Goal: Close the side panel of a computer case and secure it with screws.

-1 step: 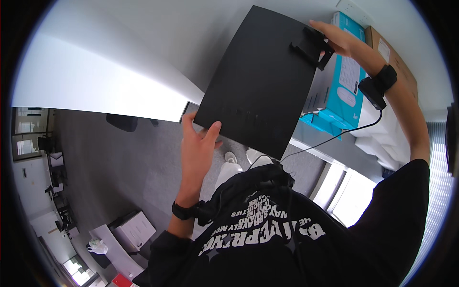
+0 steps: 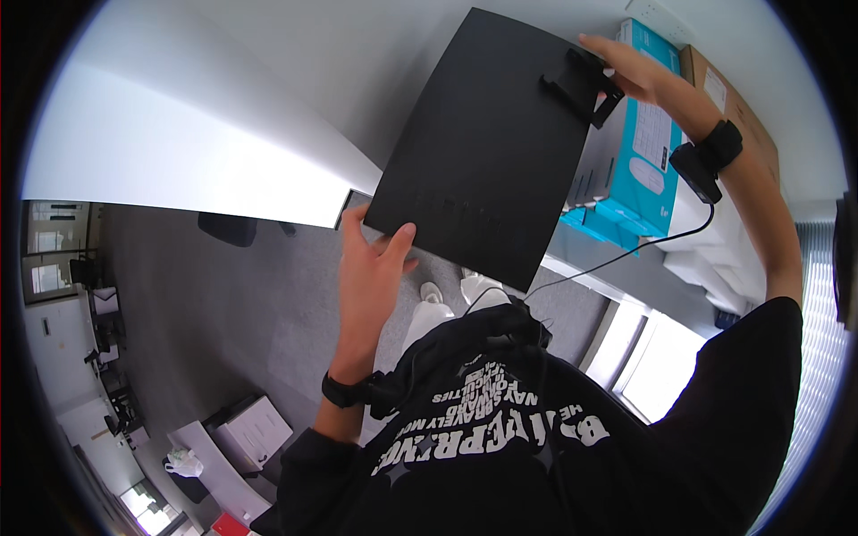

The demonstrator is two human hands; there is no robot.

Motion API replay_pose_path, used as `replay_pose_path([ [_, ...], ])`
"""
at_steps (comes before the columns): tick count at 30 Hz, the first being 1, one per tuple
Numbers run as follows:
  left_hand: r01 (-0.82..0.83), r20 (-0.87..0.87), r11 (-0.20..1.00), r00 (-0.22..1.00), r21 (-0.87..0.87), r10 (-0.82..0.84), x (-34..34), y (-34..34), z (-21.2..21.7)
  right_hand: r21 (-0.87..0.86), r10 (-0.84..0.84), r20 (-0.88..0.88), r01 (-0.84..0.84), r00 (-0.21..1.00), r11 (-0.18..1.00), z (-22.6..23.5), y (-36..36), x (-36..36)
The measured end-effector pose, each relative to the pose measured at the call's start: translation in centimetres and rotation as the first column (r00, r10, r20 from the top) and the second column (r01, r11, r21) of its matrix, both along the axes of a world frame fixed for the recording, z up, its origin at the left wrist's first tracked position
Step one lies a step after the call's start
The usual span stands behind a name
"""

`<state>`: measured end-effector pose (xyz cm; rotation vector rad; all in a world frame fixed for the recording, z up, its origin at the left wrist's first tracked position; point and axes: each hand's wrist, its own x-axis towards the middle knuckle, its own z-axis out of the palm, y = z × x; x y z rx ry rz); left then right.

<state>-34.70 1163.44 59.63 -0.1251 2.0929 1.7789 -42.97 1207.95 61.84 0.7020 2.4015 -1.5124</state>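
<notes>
A large flat black rectangular panel [image 2: 487, 147] is held up tilted in front of my body, between both hands. My left hand [image 2: 373, 268] grips its lower left corner, thumb on the face and the other fingers behind the edge. At the upper right, my right hand [image 2: 630, 70] closes on the panel's far edge. A black angular bracket [image 2: 585, 87] lies by that hand, against the panel; I cannot tell whether it is fixed to the panel or to the hand. The right fingers are partly hidden behind the bracket.
A blue and white box [image 2: 648, 134] and a brown carton [image 2: 728, 107] stand just beyond the right hand. A thin black cable [image 2: 617, 261] runs from the right wrist device across to my body. A white wall [image 2: 197, 152] is at left; desks [image 2: 219, 456] lie lower left.
The panel has tilted very slightly, its lower right corner a little higher. Both hands keep their grip.
</notes>
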Motion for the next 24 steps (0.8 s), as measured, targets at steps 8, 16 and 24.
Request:
replay_pose_path([
  [8, 0.077, 0.022, 0.987, 0.996, 0.142, -0.081, -0.5, -2.5, -0.2, 0.425, 0.237, -0.033, -0.201, 0.971, 0.883, 6.3, -7.6, 7.0],
  [16, 0.276, -0.090, 0.961, 0.958, 0.029, -0.272, -2.5, -5.7, -1.7, 0.750, 0.434, -0.301, -0.070, 0.849, 0.657, 3.4, -24.5, 18.1],
  [24, 0.354, -0.213, 0.917, 0.897, -0.182, -0.388, -3.3, -7.0, -7.1, 0.642, 0.159, -0.554, 0.298, 0.817, 0.706, -3.9, -30.9, 20.9],
])
